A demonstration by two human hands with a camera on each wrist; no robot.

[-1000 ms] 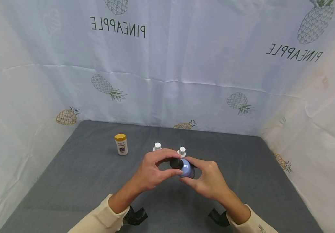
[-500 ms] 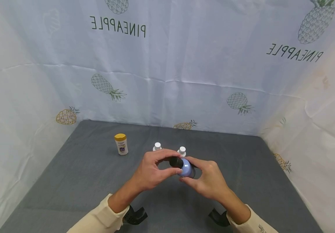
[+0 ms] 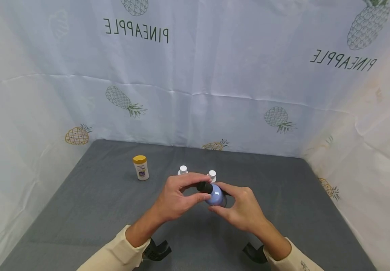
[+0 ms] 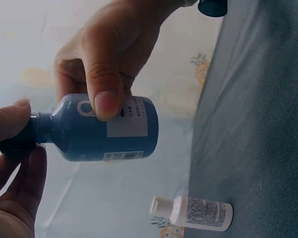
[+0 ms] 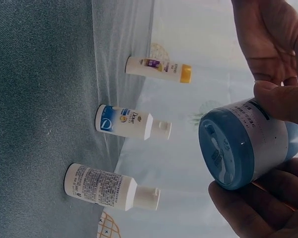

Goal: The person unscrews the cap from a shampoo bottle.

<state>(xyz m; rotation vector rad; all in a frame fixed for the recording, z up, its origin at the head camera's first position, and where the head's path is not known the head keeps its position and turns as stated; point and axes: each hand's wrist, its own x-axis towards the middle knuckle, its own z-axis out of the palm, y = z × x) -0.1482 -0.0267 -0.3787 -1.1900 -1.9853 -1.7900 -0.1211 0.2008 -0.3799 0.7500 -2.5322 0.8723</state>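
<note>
Blue bottle held between both hands above the mat.
The right hand point(image 3: 240, 210) grips the blue bottle point(image 3: 216, 195); its long axis points left, where left hand point(image 3: 176, 199) pinches the black cap point(image 3: 204, 187).

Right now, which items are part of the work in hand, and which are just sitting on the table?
In hand: blue bottle, gripped by right hand; its black cap, pinched by left hand.

Lying about: yellow-capped bottle, two white-capped bottles.
</note>
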